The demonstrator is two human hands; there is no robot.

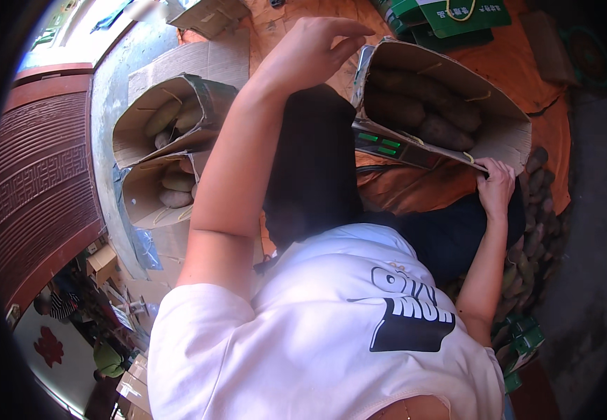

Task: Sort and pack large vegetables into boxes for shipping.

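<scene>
An open cardboard box point(506, 133) with several long brown tubers, which look like sweet potatoes point(450, 130), inside stands on a digital scale point(415, 155) with a lit green display. Thin yellow cord handles show on the box's walls. My right hand point(497, 187) grips the box's near right rim, its fingers folded over the cardboard. Raised near the far left corner of the same box is my left hand point(315, 54). Its thumb and index finger are apart, and nothing shows between them. The remaining fingers are partly hidden.
Two more boxes of tubers, a far box point(132, 133) and a near box point(139, 178), stand to the left. Green cartons point(457, 17) lie beyond the scale. Loose tubers point(538, 203) are heaped at right, beside an orange sheet point(552, 140). A carved wooden door point(44, 168) is far left.
</scene>
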